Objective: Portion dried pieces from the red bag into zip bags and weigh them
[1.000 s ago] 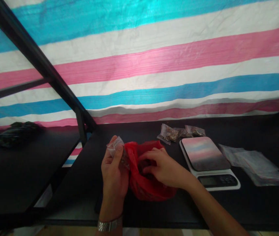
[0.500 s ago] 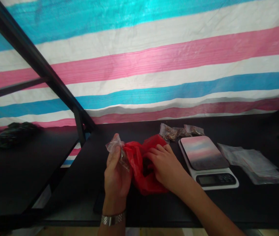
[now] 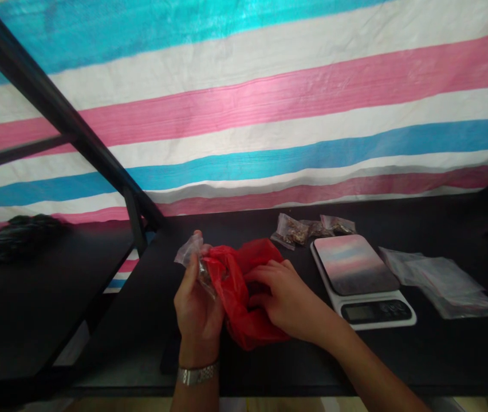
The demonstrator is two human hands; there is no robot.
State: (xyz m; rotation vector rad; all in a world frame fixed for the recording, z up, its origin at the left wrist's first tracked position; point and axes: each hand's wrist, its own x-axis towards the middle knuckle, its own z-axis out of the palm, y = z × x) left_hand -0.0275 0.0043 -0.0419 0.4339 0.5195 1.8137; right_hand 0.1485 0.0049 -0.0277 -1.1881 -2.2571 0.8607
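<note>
My left hand [image 3: 199,309], with a metal watch band at the wrist, is closed around a small clear zip bag [image 3: 190,250] with brownish bits in it. The bag's top sticks up past my thumb. Pressed against those fingers is the rim of a crumpled red plastic bag [image 3: 237,286]. My right hand [image 3: 289,297] reaches into the red bag's mouth with curled fingers; the fingertips and whatever they hold are hidden inside.
Right of my hands stands a kitchen scale [image 3: 355,266]. Several filled zip bags [image 3: 293,230] lie behind it, and flat clear bags [image 3: 450,280] to its right. A black frame bar [image 3: 76,131] slants at the left; a striped tarp [image 3: 270,103] hangs behind the black table [image 3: 132,337].
Both hands and the red bag have shifted slightly left. My right hand has turned a little, its fingers still inside the red bag. The left hand keeps hold of the zip bag.
</note>
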